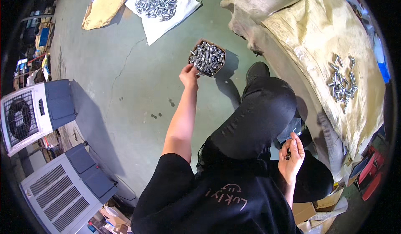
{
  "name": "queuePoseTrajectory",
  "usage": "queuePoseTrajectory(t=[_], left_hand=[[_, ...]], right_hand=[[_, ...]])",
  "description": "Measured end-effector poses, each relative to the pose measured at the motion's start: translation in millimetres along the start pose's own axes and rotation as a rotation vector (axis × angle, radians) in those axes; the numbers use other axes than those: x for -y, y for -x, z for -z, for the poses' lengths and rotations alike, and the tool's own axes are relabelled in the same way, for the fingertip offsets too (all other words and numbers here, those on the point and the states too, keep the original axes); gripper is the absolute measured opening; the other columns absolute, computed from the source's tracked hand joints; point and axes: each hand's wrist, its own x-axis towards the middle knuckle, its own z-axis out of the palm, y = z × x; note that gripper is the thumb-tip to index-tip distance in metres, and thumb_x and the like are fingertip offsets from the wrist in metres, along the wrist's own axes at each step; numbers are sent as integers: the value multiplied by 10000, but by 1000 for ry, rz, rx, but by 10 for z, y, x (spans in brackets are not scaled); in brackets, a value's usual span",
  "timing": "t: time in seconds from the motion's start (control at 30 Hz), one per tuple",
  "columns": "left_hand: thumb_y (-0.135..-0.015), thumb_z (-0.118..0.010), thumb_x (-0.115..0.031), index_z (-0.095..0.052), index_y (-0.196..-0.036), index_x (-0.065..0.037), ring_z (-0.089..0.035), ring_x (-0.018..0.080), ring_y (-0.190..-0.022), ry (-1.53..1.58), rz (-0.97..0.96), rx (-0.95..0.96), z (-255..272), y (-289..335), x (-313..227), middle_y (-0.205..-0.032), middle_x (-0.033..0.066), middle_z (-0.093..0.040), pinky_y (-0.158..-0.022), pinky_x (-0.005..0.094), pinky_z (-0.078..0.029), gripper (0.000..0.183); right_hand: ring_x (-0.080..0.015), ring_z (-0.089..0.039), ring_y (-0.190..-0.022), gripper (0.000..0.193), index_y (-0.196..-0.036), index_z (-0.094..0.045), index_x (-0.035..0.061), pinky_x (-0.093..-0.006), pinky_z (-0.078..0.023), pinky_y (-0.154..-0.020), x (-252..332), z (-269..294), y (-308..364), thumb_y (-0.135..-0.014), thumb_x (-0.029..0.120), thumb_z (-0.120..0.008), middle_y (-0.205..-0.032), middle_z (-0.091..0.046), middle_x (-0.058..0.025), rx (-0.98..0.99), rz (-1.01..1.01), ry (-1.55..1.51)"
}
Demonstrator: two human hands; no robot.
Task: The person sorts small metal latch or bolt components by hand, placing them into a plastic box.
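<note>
Bolts (207, 57): long axes crisscrossed, pointing every way | heaps (156, 3): three; tub (224, 60): one | your left hand (189, 77): fingers bent, hold unclear | your right hand (292, 158): half-curled around metal pieces (288, 153)

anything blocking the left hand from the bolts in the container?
Nothing visible. The left hand is at the lower-left corner of the container as pictured, and the bolts lie exposed at its open top.
</note>
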Motion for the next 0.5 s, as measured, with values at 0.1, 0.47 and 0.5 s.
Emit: queuePoseTrajectory(t=[0.1,0.47,0.5], left_hand=[[-697,-624,-69,-568,-1023,-8,-581,146,-657,-119,-50,-68,163,-88,259,-827,84,-611,-525,284,-488,337],[-659,-659,-139,-581,-947,-77,-569,319,-815,-835,-183,-33,61,-425,1013,-840,150,-596,-741,385,-447,306],[-665,-658,-150,-573,-933,-78,-562,312,-842,-909,-197,-25,20,-457,1012,-849,137,-593,-750,391,-442,290]], right_hand=[[-80,-380,-441,215,-1044,-545,0,-196,-309,-369,-1,-97,-93,-858,101,-510,-697,-511,-38,-9,-18,-3],[-89,-350,-418,187,-998,-538,28,-218,-282,-370,-56,-246,-239,-839,126,-547,-577,-447,-10,-179,-141,82],[-86,-349,-416,182,-996,-537,31,-216,-282,-371,-67,-257,-246,-838,121,-548,-575,-446,-7,-192,-130,71]])
